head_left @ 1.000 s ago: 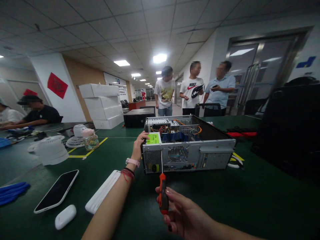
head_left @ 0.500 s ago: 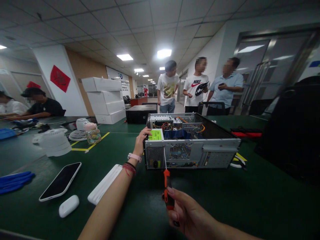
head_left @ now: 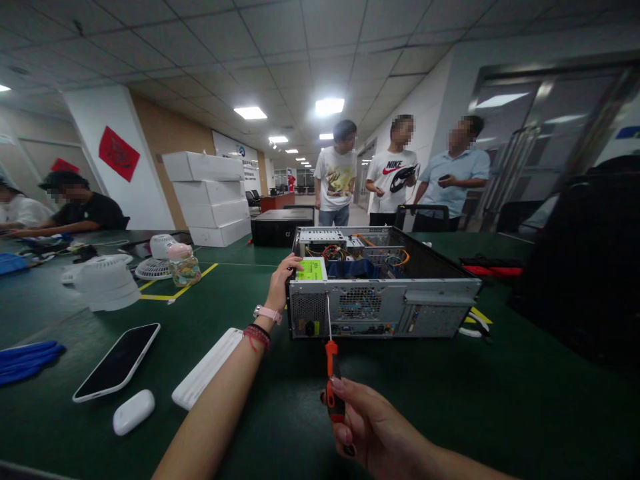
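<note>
An opened desktop computer case (head_left: 430, 293) lies on its side on the green table, its rear panel facing me. My left hand (head_left: 285, 277) grips the case's left rear corner, fingers bent over the power supply (head_left: 312, 269), which has a bright green label. In my right hand (head_left: 360, 420) is a screwdriver (head_left: 331, 373) with an orange and black handle, held between thumb and fingers. Its thin shaft points up and away from me. The tip meets the rear panel just right of the power supply's mesh; any screw there is too small to make out.
Left of my forearm lie a white slab-like device (head_left: 207, 370), a phone (head_left: 117, 360), a white earbud case (head_left: 133, 412) and blue gloves (head_left: 30, 360). Farther back are a jar (head_left: 185, 265), stacked white boxes (head_left: 210, 200) and a black computer (head_left: 283, 228). A black bag (head_left: 585, 267) stands right. Several people are beyond.
Both hands keep their places on the case and screwdriver. The screwdriver handle has shifted very slightly left. The view has moved a little, so the table items on the left appear farther left.
</note>
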A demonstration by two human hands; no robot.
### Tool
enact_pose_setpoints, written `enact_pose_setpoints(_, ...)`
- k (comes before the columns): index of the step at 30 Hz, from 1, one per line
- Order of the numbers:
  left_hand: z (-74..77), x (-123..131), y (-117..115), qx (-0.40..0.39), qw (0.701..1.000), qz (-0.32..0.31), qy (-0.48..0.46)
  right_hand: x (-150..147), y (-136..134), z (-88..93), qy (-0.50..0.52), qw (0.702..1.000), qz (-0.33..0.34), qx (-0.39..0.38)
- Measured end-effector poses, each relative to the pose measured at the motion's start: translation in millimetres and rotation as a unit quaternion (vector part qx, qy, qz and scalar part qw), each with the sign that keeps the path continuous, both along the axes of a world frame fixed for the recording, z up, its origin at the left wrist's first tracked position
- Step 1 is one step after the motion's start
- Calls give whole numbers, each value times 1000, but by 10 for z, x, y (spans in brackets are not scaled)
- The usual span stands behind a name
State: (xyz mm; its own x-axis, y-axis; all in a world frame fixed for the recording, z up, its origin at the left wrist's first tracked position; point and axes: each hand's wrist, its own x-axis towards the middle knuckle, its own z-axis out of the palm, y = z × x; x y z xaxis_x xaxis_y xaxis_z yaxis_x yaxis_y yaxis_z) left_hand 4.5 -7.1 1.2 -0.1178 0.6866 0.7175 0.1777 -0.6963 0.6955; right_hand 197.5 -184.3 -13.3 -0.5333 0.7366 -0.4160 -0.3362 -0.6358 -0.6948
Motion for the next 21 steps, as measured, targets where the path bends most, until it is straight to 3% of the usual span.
enact_pose_setpoints(8, -12, -7, 15, 1, 1000, 0, 1, 47, 17, 22, -17, 999, 16, 28)
enact_pose_setpoints(21, -3, 8, 4, 0, 1000, 3, -4, 49, 20, 39, -50, 999, 16, 11)
